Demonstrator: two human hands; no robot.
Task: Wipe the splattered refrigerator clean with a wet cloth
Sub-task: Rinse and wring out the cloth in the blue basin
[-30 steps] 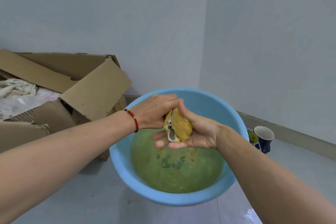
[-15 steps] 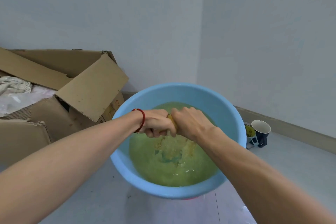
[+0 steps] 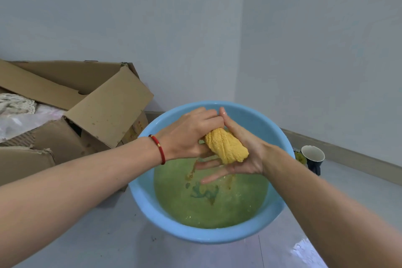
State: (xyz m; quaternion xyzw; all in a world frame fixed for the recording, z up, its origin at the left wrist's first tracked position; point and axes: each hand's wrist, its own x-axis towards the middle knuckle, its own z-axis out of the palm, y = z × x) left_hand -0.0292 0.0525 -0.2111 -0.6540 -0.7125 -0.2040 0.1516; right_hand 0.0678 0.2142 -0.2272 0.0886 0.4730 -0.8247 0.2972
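A cardboard box (image 3: 104,113) with open flaps sits on the grey floor at the left, by the wall. Just beside it stands a blue basin (image 3: 269,130) holding cloudy green water, and a dark mug (image 3: 313,158) stands on the floor just beyond the basin's right rim.

Both hands are over the basin. The left hand (image 3: 187,135), with a red bracelet (image 3: 158,148) on its wrist, curls its fingers round the upper end of a yellow cloth (image 3: 225,147), gripping it. The right hand (image 3: 241,154) lies palm up with its fingers straight and spread; the cloth's bunched lower end rests on that palm, against the base of the thumb, with the fingers reaching out below it.

The cloth looks soft, limp and soaked, so it is likely heavier than it appears and apt to drip. It should be held as a bundle round its middle, not by a corner, and squeezed over the basin. The refrigerator is not in view.
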